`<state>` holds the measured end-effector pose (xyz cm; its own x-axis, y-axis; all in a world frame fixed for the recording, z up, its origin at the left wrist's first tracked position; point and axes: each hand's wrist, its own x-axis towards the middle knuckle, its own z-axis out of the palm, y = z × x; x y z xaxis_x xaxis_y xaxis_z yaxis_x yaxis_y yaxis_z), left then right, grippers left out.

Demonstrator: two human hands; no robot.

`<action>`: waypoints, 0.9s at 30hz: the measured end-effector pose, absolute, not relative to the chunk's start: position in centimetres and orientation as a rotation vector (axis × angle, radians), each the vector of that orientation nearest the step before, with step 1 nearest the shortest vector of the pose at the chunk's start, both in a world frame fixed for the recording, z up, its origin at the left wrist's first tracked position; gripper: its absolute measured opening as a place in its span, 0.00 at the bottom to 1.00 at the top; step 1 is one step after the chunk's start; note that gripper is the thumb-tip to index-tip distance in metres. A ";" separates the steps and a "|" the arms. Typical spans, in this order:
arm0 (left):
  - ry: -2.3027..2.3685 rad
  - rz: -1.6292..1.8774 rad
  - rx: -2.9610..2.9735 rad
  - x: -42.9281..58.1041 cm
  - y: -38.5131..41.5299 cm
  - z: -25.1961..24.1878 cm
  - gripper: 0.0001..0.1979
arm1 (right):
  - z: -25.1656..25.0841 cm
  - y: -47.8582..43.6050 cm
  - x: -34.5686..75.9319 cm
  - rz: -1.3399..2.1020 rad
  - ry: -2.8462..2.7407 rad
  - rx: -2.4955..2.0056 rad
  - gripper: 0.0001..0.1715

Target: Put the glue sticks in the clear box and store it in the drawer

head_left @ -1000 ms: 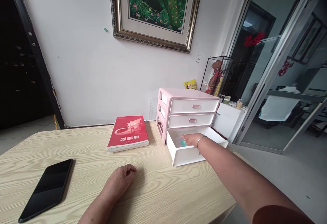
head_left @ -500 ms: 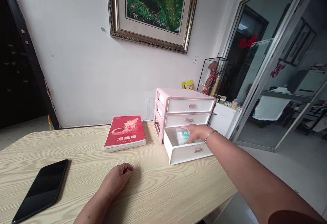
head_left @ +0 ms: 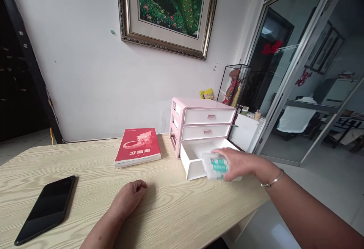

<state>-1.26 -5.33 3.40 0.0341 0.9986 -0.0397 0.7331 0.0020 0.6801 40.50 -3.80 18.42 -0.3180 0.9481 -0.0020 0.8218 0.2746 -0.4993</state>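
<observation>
My right hand point(head_left: 237, 163) grips a translucent plastic box with a green label point(head_left: 217, 165), held in front of the pulled-out bottom drawer point(head_left: 192, 168). The box is slightly blurred, and what it contains cannot be made out. That white drawer belongs to a small pink drawer cabinet point(head_left: 204, 103), whose two upper drawers are closed. My left hand point(head_left: 131, 198) rests on the wooden table with its fingers curled in and nothing showing in them. It lies nearer to me than the red book point(head_left: 139, 144).
A black tablet or phone point(head_left: 47, 209) lies at the table's left. Behind the cabinet are a yellow packet point(head_left: 208, 94) and a glass display case point(head_left: 231, 86). A framed picture point(head_left: 167, 40) hangs on the wall. The table's edge point(head_left: 241, 219) runs along the right.
My right hand has lifted the plastic box out of the bottom drawer and brought it towards me. My left hand stays where it was on the table.
</observation>
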 end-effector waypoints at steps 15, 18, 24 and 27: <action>1.762 0.662 1.797 -1.5 -5.1 2.3 0.14 | 13.7 -0.7 38.7 0.423 -2.384 -1.844 0.59; 1.762 0.660 1.798 -1.5 -5.0 2.3 0.14 | 13.4 1.0 37.8 0.418 -2.351 -1.817 0.58; 1.766 0.654 1.799 -1.6 -4.7 2.1 0.15 | 12.2 4.6 36.8 0.415 -2.351 -1.789 0.52; 1.751 0.685 1.808 -1.7 -4.6 2.0 0.14 | 11.5 5.7 37.0 0.389 -2.363 -1.735 0.50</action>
